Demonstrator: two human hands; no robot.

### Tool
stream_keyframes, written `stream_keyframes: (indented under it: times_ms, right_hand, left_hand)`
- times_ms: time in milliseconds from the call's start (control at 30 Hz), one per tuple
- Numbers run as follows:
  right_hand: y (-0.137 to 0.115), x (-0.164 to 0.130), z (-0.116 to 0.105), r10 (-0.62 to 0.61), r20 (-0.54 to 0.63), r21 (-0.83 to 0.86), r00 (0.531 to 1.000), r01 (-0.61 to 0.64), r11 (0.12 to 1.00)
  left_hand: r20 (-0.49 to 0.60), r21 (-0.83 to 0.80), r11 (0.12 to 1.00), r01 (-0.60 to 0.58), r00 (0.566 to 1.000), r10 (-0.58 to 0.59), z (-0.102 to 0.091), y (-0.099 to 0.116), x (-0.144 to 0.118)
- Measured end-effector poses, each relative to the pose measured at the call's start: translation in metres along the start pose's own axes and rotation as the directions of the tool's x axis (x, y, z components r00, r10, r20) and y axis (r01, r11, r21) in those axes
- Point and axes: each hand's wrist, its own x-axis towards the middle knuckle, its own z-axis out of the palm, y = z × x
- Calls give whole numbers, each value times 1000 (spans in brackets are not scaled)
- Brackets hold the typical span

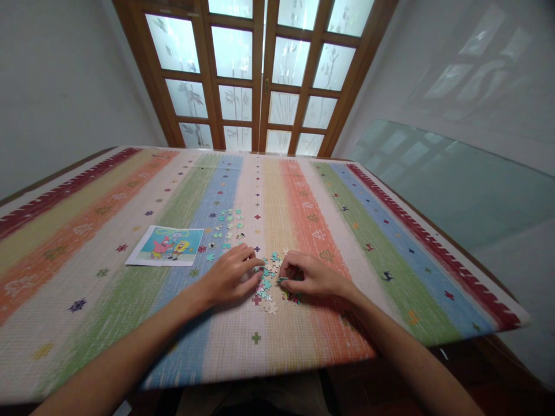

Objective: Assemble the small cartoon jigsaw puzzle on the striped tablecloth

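A loose pile of jigsaw pieces (pixel 267 284), teal, cream and some pink, lies on the striped tablecloth between my hands. My left hand (pixel 236 274) is at the pile's left side, thumb and fingers pinched on what looks like a small jigsaw piece, mostly hidden by the fingertips. On the right, my right hand (pixel 310 274) pinches a thin jigsaw piece (pixel 282 279) between thumb and forefinger, just over the pile. Several more colourful pieces (pixel 292 297) lie below that hand. Farther off, beyond my left hand, a group of teal pieces (pixel 228 225) is spread out, mostly apart.
A printed cartoon picture (pixel 167 245) on white paper lies to the left of the pieces. The striped tablecloth (pixel 347 323) covers the large table, whose near edge is close to my body. Glazed wooden doors (pixel 260 75) stand behind the table, with walls on either side.
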Motion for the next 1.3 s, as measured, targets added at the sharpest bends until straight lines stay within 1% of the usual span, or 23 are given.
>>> stream_keyframes:
  times_ms: [100,167,267,333,400,467,567,667,767,833,967,1100,1300]
  right_hand:
    - [-2,1,1,-15,-66,33,998,17,999]
    - [-2,1,2,-27,-92,63,995,33,997]
    - [-1,2,5,-43,-99,82,994,51,995]
    - [0,3,6,-65,-95,77,993,73,994]
    - [1,3,6,-96,-101,78,990,104,992]
    - [0,3,5,-110,-120,82,987,120,989]
    - [-2,2,3,-74,-144,80,987,87,993]
    - [-3,2,3,-20,-158,86,987,34,996]
    - [-2,2,3,18,-166,93,986,-2,996]
    - [0,3,3,20,-172,87,985,-5,996]
    - [2,3,2,-2,-174,35,985,8,999]
    - [3,3,1,-9,-166,-10,986,8,1000]
    - [6,3,1,-54,-165,-20,985,51,998]
  left_hand:
    - [-13,-97,995,-38,999,37,2,8,2]
    - [-7,-123,991,-58,998,57,5,13,3]
    - [-3,-143,987,-70,997,71,7,17,4]
    - [0,-157,985,-68,998,68,6,16,4]
    - [-5,-163,985,-58,998,58,1,12,4]
    - [-32,-140,989,-47,999,43,-6,3,3]
    - [-62,-26,998,-51,997,50,-20,-15,-1]
    - [-20,106,991,-84,996,87,-30,-34,-5]
    - [44,207,974,-89,996,82,-35,-45,-8]
    - [87,213,973,-86,994,69,-37,-48,-9]
    - [141,143,987,-79,988,59,-38,-49,-9]
    - [141,118,991,-61,989,44,-38,-50,-9]
    - [138,142,988,-61,990,41,-37,-53,-10]
